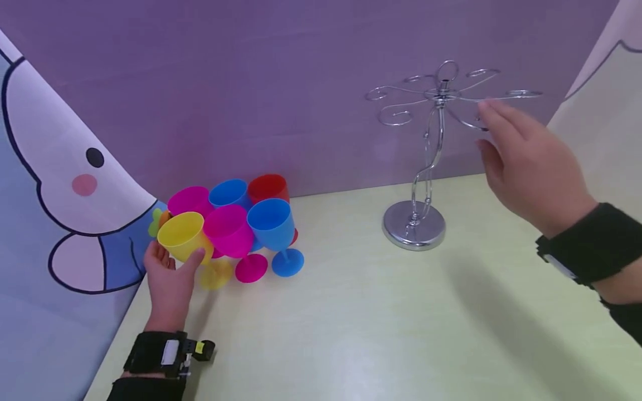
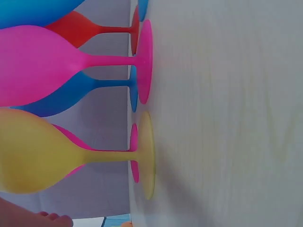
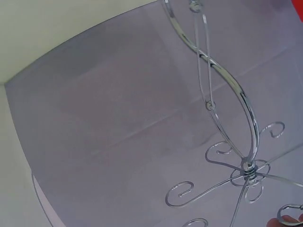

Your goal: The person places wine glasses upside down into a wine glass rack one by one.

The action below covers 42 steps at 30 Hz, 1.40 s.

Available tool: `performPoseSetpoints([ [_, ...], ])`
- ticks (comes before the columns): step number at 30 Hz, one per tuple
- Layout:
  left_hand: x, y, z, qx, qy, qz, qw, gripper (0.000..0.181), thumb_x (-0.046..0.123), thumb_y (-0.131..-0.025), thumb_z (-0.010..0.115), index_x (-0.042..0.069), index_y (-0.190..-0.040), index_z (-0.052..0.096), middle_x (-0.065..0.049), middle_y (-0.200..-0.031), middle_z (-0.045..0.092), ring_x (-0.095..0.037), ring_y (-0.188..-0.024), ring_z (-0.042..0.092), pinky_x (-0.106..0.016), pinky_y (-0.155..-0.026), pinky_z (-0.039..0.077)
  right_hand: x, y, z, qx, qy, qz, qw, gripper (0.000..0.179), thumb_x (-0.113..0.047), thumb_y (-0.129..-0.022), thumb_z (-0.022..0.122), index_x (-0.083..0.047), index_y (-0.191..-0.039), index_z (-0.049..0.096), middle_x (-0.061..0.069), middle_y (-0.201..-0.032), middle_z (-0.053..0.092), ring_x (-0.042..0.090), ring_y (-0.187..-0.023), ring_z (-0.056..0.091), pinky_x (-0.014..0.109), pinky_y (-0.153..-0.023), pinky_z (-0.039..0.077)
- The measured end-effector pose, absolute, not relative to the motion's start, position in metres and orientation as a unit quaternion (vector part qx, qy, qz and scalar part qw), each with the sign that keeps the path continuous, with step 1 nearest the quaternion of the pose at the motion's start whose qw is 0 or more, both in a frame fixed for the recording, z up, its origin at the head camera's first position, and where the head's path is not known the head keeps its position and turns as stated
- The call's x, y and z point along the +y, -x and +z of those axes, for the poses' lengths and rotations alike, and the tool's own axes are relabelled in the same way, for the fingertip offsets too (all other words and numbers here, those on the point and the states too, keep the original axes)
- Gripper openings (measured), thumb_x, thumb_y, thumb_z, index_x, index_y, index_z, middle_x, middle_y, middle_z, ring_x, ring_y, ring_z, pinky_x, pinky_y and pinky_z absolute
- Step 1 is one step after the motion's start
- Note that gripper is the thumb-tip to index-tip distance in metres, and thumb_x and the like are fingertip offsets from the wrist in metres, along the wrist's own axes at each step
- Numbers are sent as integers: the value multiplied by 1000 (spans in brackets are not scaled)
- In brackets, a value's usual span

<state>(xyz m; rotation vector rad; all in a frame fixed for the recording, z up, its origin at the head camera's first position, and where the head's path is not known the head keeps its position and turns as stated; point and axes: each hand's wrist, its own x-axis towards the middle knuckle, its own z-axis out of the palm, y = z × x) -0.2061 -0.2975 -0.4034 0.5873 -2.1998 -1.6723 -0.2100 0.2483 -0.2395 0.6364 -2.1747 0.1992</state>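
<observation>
My left hand [image 1: 170, 284] is at the yellow plastic goblet [image 1: 181, 236], its fingers curled against the left of the bowl and its thumb over the lower right. That goblet stands upright at the front left of a close cluster. In the left wrist view the yellow goblet's foot [image 2: 149, 156] shows on the table; a few fingertips [image 2: 57, 219] appear in the bottom corner. On the right, my right hand [image 1: 536, 161] is raised, fingers extended at a curled wire arm of the chrome stand [image 1: 414, 225], thumb apart below. In the right wrist view, fingertips lie by a wire loop [image 3: 284, 213].
Beside the yellow goblet stand pink goblets [image 1: 228, 231], blue goblets [image 1: 272, 223] and a red goblet [image 1: 268, 186]. A purple backdrop [image 1: 321, 111] rises behind the pale table [image 1: 341, 334]. Cartoon-printed cloth [image 1: 75, 145] is at the left.
</observation>
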Motion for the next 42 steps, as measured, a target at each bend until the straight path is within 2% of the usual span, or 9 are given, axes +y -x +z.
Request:
performPoseSetpoints([
  [5,-299,208,-398,-763,-186,-603,139,109,48,-76,75,34,-155,1,4,-160,12,-20,-146,19,-39,-114,31,252,206,-235,-859,-290,52,419,49,5,-87,64,5,-134,53,27,-127,59,46,-108,59,58,-86,51],
  [12,-298,209,-398,-783,-165,-589,114,108,50,-73,76,33,-153,5,0,-155,19,-23,-140,28,-38,-108,39,251,206,-230,-856,-310,30,413,42,5,-89,60,5,-131,56,27,-124,61,45,-106,61,58,-84,52],
  [19,-300,206,-403,-800,-138,-574,110,104,48,-77,76,34,-152,6,-2,-152,22,-27,-138,30,-36,-104,44,247,208,-232,-855,-325,22,404,40,6,-90,58,5,-130,56,27,-123,62,44,-108,61,57,-84,52],
  [26,-301,197,-398,-800,-162,-565,115,101,44,-78,76,35,-151,6,-1,-152,23,-25,-137,30,-40,-107,42,248,210,-232,-851,-337,21,401,40,7,-88,60,7,-128,57,28,-122,62,45,-107,61,58,-84,52],
  [32,-308,178,-396,-805,-153,-559,125,94,39,-81,76,34,-151,13,0,-150,28,-25,-135,32,-29,-102,45,249,209,-232,-856,-333,0,395,39,6,-89,59,7,-128,56,27,-123,61,44,-108,61,56,-86,52],
  [34,-308,171,-396,-805,-171,-556,119,93,38,-82,76,31,-150,13,-1,-150,29,-25,-135,34,-31,-105,43,249,209,-231,-855,-333,-6,398,39,6,-89,57,7,-128,56,27,-124,61,43,-110,60,56,-87,51],
  [39,-301,154,-398,-793,-224,-558,95,94,36,-83,76,22,-149,10,-6,-151,27,-27,-134,34,-46,-112,34,248,209,-232,-856,-331,-12,397,39,7,-90,56,7,-129,56,27,-125,60,42,-112,59,55,-89,51],
  [42,-294,146,-396,-786,-198,-578,98,91,27,-83,78,22,-149,16,-5,-148,31,-25,-131,37,-36,-110,37,248,210,-233,-855,-333,-13,398,39,7,-89,57,7,-128,56,27,-125,61,42,-112,59,55,-89,51],
])
